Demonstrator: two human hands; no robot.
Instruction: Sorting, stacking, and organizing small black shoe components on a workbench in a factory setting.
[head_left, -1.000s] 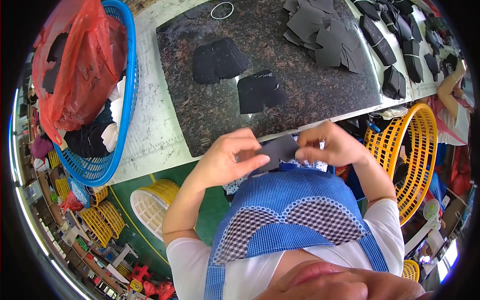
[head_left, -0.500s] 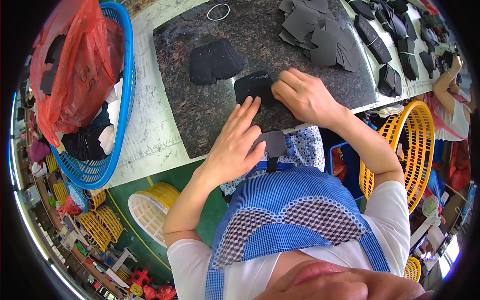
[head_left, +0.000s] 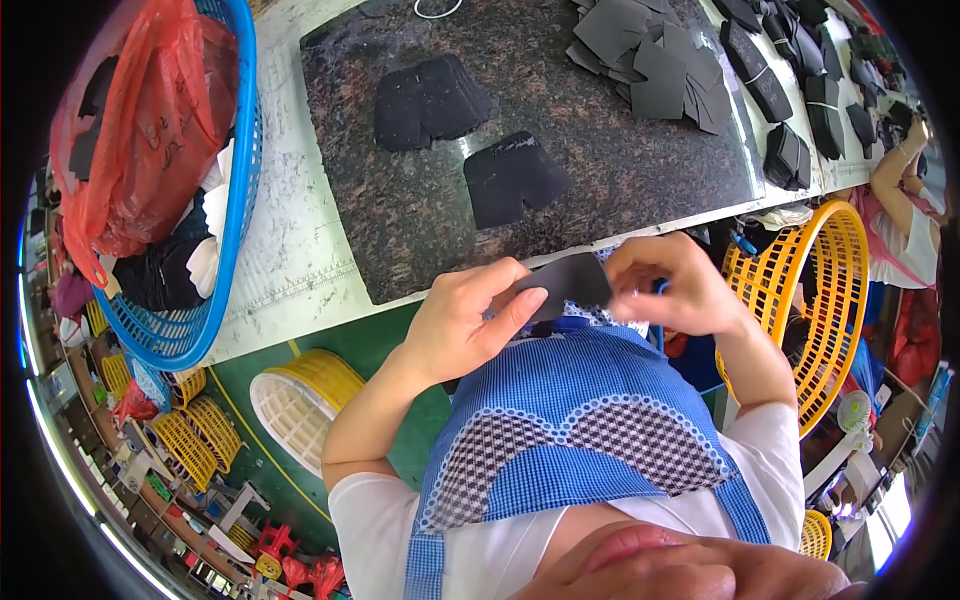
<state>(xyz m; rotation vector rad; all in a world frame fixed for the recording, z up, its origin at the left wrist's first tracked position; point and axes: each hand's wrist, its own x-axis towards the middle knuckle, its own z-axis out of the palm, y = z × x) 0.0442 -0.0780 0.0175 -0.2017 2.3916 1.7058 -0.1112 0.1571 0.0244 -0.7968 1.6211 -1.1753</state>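
Observation:
My left hand (head_left: 475, 315) is closed on a dark grey sheet piece (head_left: 570, 284), its thumb on top, just off the near edge of the table and above my apron. Close to the right end of that piece is my right hand (head_left: 680, 283), fingers curved; its fingertips are smeared by motion, so whether they pinch the edge is unclear. On the dark stone slab (head_left: 350, 215) lies a black notched piece (head_left: 513, 180). Behind it, to the left, sits a fanned stack of similar black pieces (head_left: 430, 103).
Loose grey pieces (head_left: 655, 70) are heaped at the slab's far right, with tied black bundles (head_left: 755, 75) beyond. A blue basket (head_left: 215, 330) holding a red plastic bag (head_left: 160, 150) stands left. A yellow basket (head_left: 845, 310) is at right, near another person's arm (head_left: 890, 175).
Both hands have drawn back from the black piece on the slab toward my body. My left hand now holds up the grey piece that was under it, and my right hand has come beside it.

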